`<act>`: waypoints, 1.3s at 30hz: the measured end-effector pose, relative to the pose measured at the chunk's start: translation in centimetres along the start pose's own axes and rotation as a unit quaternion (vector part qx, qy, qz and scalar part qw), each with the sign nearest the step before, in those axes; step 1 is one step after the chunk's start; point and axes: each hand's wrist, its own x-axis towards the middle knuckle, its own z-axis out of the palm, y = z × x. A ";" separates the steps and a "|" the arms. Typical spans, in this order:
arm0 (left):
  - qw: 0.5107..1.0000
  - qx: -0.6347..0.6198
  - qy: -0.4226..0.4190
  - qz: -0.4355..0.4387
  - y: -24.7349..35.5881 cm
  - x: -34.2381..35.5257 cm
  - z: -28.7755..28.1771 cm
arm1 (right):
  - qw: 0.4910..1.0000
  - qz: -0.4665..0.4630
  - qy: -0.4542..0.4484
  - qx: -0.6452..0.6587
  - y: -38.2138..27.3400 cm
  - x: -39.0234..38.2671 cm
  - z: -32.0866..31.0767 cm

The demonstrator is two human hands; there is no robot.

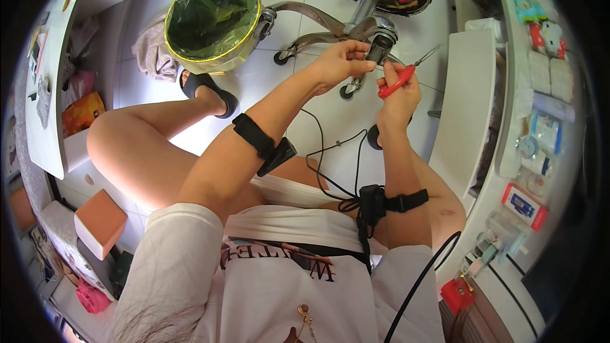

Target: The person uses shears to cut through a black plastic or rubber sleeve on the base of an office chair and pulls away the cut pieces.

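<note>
I sit with both arms raised over a white tiled floor. My right hand (399,92) is closed around red-handled scissors (406,71), whose metal blades point up and right. My left hand (343,63) pinches something very small between thumb and fingers, right beside the scissors; what it holds is too small to tell. Both hands are in front of a chrome chair base (330,25) with castors. Black straps with small devices wrap both forearms, and black cables hang from them.
A bin with a yellow rim and green liner (213,19) stands at the upper left, a crumpled cloth beside it. White shelves (467,101) with small packages run down the right. A white desk edge is at left, an orange-topped block (100,222) at lower left.
</note>
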 end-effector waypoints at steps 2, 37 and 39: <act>1.000 -0.026 0.004 0.016 -0.6 0.2 -0.1 | 0.999 0.037 -0.023 -0.026 -1.5 -0.6 -0.4; 0.983 -0.186 0.003 0.001 -0.2 -0.2 1.3 | 0.935 0.265 -0.194 -0.136 -4.5 -5.2 -3.1; 0.985 -0.175 0.001 0.005 -0.1 -0.2 1.3 | 0.935 0.268 -0.179 -0.149 -4.8 -5.4 -2.6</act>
